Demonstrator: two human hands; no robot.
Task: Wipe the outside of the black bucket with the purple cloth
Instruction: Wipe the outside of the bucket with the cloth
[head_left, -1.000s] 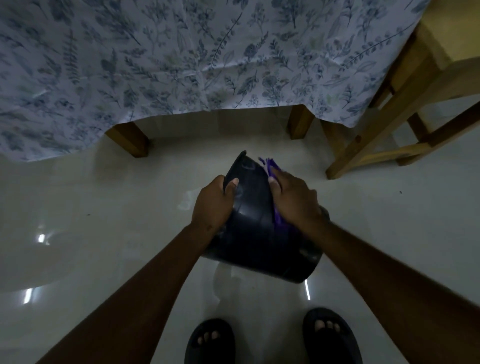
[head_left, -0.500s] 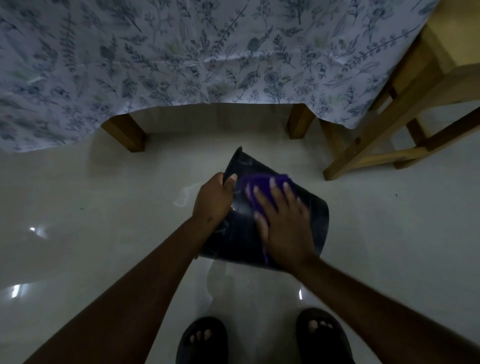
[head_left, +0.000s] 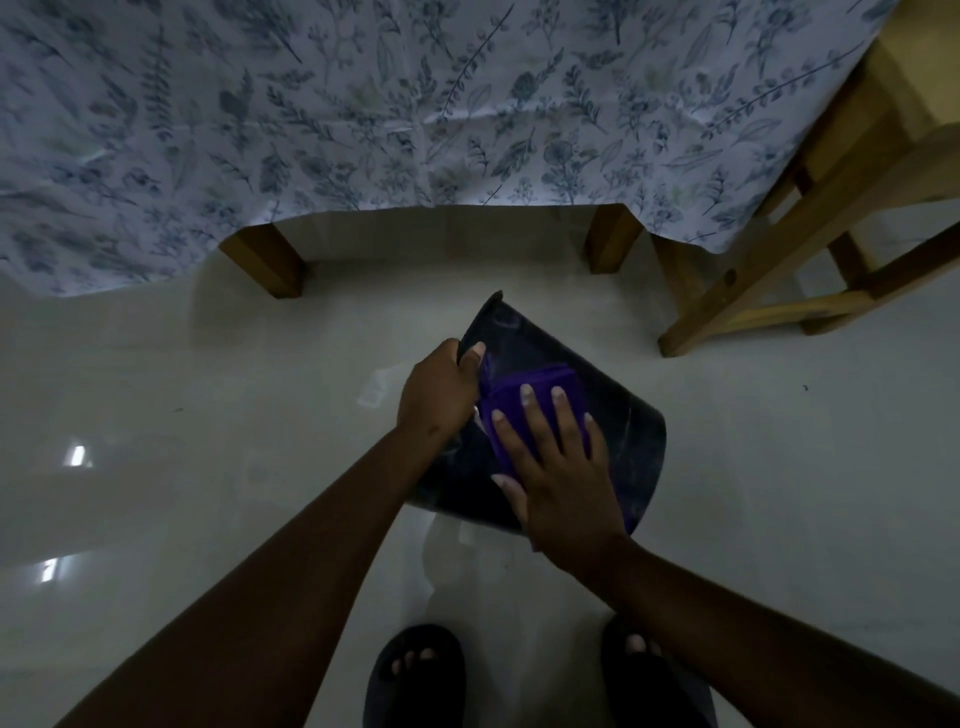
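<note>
The black bucket is held tilted above the pale floor, its outer wall facing me and its rim at the upper left. My left hand grips that rim, thumb on the outside. The purple cloth lies folded flat on the bucket's wall. My right hand presses on the cloth with fingers spread, covering its lower part.
A table with a floral cloth hangs over wooden legs just beyond the bucket. A wooden chair frame stands at the right. My two sandalled feet are on the glossy floor below the bucket.
My right hand came round from the bucket's far right side onto the wall facing me and slid the cloth toward the left hand. The bucket turned slightly; the left hand kept its grip.
</note>
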